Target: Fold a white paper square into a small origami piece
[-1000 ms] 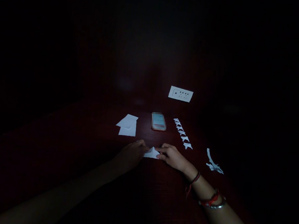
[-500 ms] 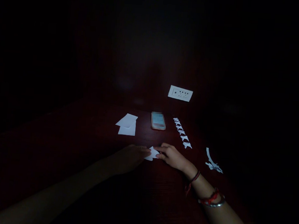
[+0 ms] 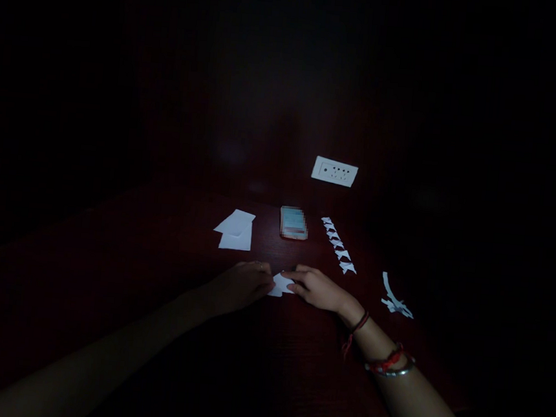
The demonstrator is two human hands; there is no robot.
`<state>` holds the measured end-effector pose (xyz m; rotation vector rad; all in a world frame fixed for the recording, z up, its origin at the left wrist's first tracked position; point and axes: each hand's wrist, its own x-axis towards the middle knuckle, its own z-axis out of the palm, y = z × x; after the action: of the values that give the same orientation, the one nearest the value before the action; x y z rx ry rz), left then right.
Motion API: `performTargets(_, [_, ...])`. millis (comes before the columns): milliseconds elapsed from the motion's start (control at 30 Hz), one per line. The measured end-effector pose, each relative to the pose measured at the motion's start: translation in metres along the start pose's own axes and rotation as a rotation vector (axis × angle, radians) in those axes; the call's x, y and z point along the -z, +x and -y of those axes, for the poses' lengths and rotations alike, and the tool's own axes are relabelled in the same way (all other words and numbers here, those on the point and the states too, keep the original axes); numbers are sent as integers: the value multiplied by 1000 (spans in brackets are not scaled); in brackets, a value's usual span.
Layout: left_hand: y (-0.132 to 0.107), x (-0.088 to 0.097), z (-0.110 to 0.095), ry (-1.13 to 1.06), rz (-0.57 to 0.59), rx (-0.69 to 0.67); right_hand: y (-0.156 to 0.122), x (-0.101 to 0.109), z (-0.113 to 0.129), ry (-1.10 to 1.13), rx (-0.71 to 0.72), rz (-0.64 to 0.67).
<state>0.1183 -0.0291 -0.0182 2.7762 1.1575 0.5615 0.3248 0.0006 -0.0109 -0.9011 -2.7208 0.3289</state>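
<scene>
A small white folded paper [image 3: 281, 285] lies on the dark red table between my hands. My left hand [image 3: 246, 287] has its fingers curled on the paper's left edge. At the right side of the paper, my right hand [image 3: 317, 288] grips it with thumb and forefinger. Beyond my left hand, two overlapping white paper sheets [image 3: 236, 231] rest flat. A row of several small folded paper pieces [image 3: 337, 245] runs away from me past my right hand. Farther right is a little heap of narrow paper strips [image 3: 396, 303].
A phone [image 3: 293, 223] with a lit, blurred screen lies on the table [image 3: 294, 353] beyond my hands. A white socket panel [image 3: 334, 172] is set in the dark wall behind. The table's front edge shows at the bottom; the surroundings are very dark.
My left fingers have drawn back and curled more at the paper's left edge. The right fingers have shifted slightly left over it. The paper's outline now looks smaller.
</scene>
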Motion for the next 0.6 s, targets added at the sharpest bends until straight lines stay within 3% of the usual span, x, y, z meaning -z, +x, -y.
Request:
performTargets(200, [6, -10, 4, -42, -37, 202, 5, -5, -4, 147, -186, -140])
performTargets(333, [8, -13, 3, -35, -50, 319, 9, -8, -2, 270, -296, -137])
performTargets(467, [9, -8, -4, -70, -31, 371, 12, -11, 1, 416, -408, -143])
performTargets(600, [8, -1, -10, -108, -14, 394, 12, -12, 0, 382, -449, -205])
